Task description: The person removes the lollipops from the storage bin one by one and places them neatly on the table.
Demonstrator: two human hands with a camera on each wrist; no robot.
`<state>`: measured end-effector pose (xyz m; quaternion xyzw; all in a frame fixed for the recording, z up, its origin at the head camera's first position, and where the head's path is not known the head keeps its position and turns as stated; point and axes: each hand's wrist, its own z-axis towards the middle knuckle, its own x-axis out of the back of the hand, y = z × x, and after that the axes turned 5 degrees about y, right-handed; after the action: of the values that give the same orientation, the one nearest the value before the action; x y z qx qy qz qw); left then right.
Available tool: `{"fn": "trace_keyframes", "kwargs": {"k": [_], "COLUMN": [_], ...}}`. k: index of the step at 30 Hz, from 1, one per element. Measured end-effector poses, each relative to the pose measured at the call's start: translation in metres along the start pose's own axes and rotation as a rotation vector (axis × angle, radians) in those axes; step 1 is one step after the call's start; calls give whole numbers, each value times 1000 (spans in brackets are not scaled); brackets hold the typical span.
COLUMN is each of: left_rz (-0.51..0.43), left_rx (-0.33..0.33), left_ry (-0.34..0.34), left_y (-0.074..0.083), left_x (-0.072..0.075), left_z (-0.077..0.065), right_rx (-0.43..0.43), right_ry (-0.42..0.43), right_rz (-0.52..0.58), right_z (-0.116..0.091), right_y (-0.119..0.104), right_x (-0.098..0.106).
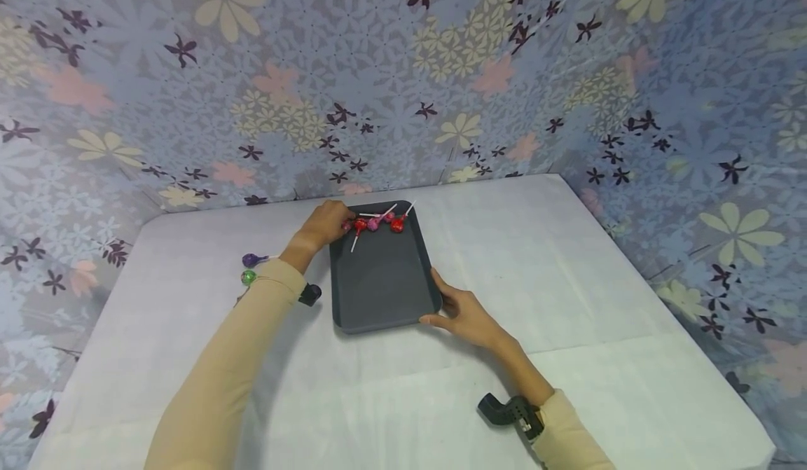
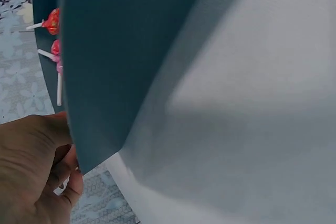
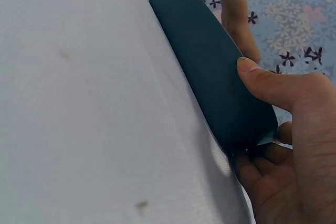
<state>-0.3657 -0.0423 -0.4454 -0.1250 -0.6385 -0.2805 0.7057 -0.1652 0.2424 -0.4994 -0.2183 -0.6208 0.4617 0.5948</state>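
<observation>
A dark grey rectangular tray [image 1: 384, 281] is held between both hands over the white-covered table. My left hand [image 1: 324, 223] grips its far left corner, and in the left wrist view the hand [image 2: 39, 156] has its fingers bent around that corner. At the near right corner, my right hand [image 1: 466, 316] holds the tray with the thumb at the rim and the other fingers at the underside, as the right wrist view shows. Several red and pink lollipops, among them a red lollipop [image 1: 397, 225], lie along the tray's far end. One pink lollipop is partly hidden beside my left fingers.
Left of the tray, a purple lollipop [image 1: 252, 260] and a green lollipop [image 1: 249, 277] lie on the white tablecloth [image 1: 567, 288], partly behind my left forearm. A flowered cloth [image 1: 378, 71] rises behind the table and along its sides.
</observation>
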Motion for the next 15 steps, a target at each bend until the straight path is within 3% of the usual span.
{"fn": "trace_keyframes", "kwargs": {"k": [7, 10, 15], "left_rz": [205, 228, 171], "left_rx": [-23, -48, -65], "left_ry": [-22, -26, -2], "left_y": [6, 7, 5], "left_x": [-1, 0, 0], "left_z": [-8, -11, -16], "right_rx": [-16, -20, -22], "right_ry": [5, -2, -5], "right_rz": [-25, -18, -15], "right_z": [0, 1, 0], "right_y": [-6, -10, -11], "right_x": [0, 0, 0]}}
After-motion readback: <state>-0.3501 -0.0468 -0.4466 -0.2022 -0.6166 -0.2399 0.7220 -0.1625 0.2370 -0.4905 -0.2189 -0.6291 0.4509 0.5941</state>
